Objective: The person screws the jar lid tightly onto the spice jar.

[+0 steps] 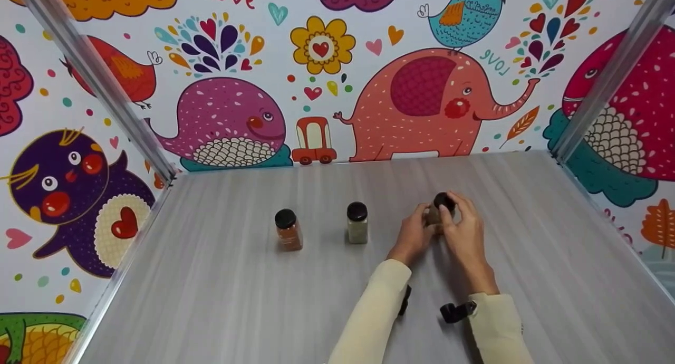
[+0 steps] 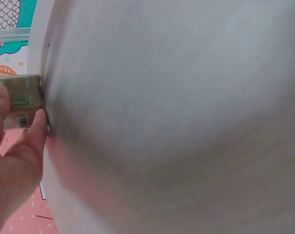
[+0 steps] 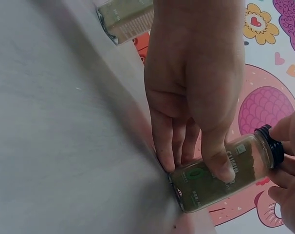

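Observation:
A square glass spice jar point(image 3: 196, 192) of brownish-green powder, its label partly reading "CUMIN", stands on the table at the right in the head view. My left hand point(image 1: 413, 238) holds its body low down, with the thumb across the label in the right wrist view. Fingers and thumb of my right hand point(image 1: 466, 235) grip the black lid point(image 3: 273, 146) at the jar's mouth. Whether the lid is loose cannot be told. The left wrist view shows only the lower part of this jar, beside the left fingers.
Left of the hands stands a black-lidded jar of greenish contents point(image 1: 358, 230). Farther left is another black-lidded jar with reddish-brown powder point(image 1: 289, 237). The grey wood-grain table point(image 1: 221, 290) meets cartoon-printed walls point(image 1: 321, 95), with metal posts point(image 1: 596, 84) at the back corners.

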Available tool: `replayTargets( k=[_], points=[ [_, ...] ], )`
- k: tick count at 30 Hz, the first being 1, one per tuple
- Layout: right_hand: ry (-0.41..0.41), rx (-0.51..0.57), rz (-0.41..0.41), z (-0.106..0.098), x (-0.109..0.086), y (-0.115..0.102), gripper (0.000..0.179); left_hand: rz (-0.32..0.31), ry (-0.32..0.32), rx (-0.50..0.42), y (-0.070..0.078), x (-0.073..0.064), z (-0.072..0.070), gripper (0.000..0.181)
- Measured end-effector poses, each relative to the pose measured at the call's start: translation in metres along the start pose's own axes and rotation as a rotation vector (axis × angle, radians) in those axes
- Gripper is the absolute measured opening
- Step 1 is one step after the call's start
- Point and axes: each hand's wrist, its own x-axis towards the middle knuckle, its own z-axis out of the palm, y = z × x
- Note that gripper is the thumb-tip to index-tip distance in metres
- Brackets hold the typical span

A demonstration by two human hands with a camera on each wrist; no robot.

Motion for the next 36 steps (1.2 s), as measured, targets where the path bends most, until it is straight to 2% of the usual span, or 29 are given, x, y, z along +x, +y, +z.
replayTargets(
  k=[5,12,18,26,31,36],
  points=[
    [0.014,-0.017,-0.014,0.0006,0.0002,-0.0015,0.040,-0.003,0.001,-0.006,0.0008,-0.0002,-0.0014,0.041],
    [0.015,-0.031,-0.031,0.0022,0.0005,-0.0001,0.039,0.038,0.012,0.000,0.0015,-0.0004,-0.0024,0.039],
    [0.050,-0.049,-0.072,0.0053,0.0000,0.0013,0.038,0.055,0.018,0.032,-0.0008,0.0014,-0.0025,0.042],
    [0.059,-0.012,-0.058,0.0050,-0.0006,0.0009,0.038,0.067,0.016,0.047,-0.0010,0.0017,-0.0018,0.042],
    [0.068,-0.024,-0.061,0.0046,-0.0009,0.0019,0.035,0.096,0.027,0.039,-0.0008,0.0009,-0.0019,0.040],
    [0.051,-0.043,-0.039,0.0029,-0.0022,0.0003,0.037,0.088,0.028,0.047,-0.0020,0.0002,-0.0005,0.042]
  ],
)
